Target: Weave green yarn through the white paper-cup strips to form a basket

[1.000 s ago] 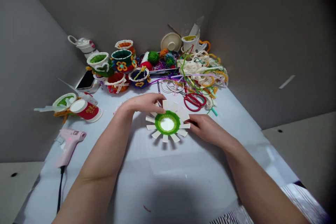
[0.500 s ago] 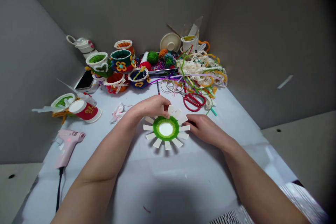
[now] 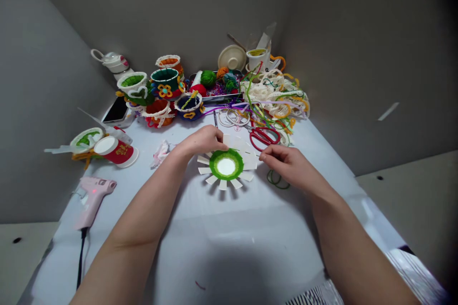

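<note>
A white paper cup, cut into strips that splay out like petals (image 3: 224, 185), has green yarn (image 3: 213, 167) woven in a ring around its white round base. My left hand (image 3: 208, 140) pinches the cup at its far edge. Right of it, my right hand (image 3: 284, 162) is closed with thumb and forefinger on a thin dark-green strand of yarn that passes across the strips. Loops of green yarn (image 3: 277, 180) hang or lie just below that hand; which, I cannot tell.
Red-handled scissors (image 3: 264, 138) lie behind my right hand. A pink glue gun (image 3: 93, 200) and a red-and-white paper cup (image 3: 116, 151) are at left. Decorated yarn cups (image 3: 164, 81), yarn balls (image 3: 208, 78) and a heap of lace and cords (image 3: 274, 93) fill the back.
My right hand has moved right, away from the cup, drawing the yarn strand out. The cup has tilted and shifted slightly away, with my left hand still on it.
</note>
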`<action>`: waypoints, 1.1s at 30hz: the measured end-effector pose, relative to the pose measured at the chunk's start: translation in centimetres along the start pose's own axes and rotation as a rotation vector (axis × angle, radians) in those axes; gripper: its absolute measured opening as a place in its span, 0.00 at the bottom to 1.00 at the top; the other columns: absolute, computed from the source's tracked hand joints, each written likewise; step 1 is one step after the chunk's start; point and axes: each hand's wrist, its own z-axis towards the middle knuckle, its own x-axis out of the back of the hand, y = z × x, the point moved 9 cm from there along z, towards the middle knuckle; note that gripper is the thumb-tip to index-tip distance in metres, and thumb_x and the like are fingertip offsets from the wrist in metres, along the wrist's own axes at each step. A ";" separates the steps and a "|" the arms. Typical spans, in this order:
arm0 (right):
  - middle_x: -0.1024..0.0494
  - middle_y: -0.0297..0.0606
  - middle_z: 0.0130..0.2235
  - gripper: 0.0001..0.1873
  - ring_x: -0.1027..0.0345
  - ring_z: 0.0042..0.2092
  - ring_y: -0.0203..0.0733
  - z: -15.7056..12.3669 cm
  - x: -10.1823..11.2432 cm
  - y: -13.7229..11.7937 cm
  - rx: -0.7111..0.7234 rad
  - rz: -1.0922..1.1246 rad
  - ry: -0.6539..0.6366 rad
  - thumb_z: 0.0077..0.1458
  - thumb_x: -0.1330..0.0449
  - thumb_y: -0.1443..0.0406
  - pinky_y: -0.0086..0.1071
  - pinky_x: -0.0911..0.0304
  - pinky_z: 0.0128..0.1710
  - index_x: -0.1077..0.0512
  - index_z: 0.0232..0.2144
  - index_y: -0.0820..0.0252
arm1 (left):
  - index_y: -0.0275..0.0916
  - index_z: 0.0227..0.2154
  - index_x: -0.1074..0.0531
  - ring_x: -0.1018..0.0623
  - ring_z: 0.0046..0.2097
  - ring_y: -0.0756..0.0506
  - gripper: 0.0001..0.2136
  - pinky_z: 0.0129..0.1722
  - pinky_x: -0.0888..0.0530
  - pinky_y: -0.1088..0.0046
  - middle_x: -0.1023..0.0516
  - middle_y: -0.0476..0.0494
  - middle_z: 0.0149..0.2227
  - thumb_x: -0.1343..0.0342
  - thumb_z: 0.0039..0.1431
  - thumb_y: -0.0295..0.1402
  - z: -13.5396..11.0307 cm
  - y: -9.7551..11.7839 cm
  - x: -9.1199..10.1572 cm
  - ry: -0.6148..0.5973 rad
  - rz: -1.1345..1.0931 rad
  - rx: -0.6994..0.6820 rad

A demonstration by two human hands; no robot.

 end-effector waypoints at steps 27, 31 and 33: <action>0.32 0.31 0.22 0.11 0.44 0.24 0.32 -0.1 -1.4 -0.2 0.057 -0.266 -0.081 0.54 0.47 0.62 0.26 0.49 0.24 0.29 0.26 0.61 | 0.35 0.21 0.29 0.32 0.26 0.51 0.12 0.24 0.38 0.75 0.29 0.49 0.23 0.41 0.43 0.41 -0.1 -1.3 0.1 -0.009 -0.086 0.109; 0.27 0.34 0.24 0.10 0.39 0.25 0.33 -0.2 -2.7 -0.5 0.118 -0.425 -0.149 0.55 0.48 0.65 0.27 0.49 0.26 0.28 0.27 0.61 | 0.36 0.23 0.31 0.27 0.28 0.50 0.11 0.26 0.32 0.76 0.28 0.48 0.25 0.40 0.44 0.39 -0.4 -2.0 -0.5 -0.075 -0.231 0.160; 0.25 0.36 0.27 0.11 0.36 0.27 0.35 -0.2 -2.9 -0.8 0.130 -0.460 -0.147 0.56 0.49 0.66 0.27 0.47 0.27 0.27 0.29 0.60 | 0.36 0.25 0.32 0.26 0.29 0.49 0.10 0.27 0.30 0.76 0.27 0.47 0.28 0.41 0.45 0.37 -0.5 -1.9 -0.7 -0.102 -0.259 0.150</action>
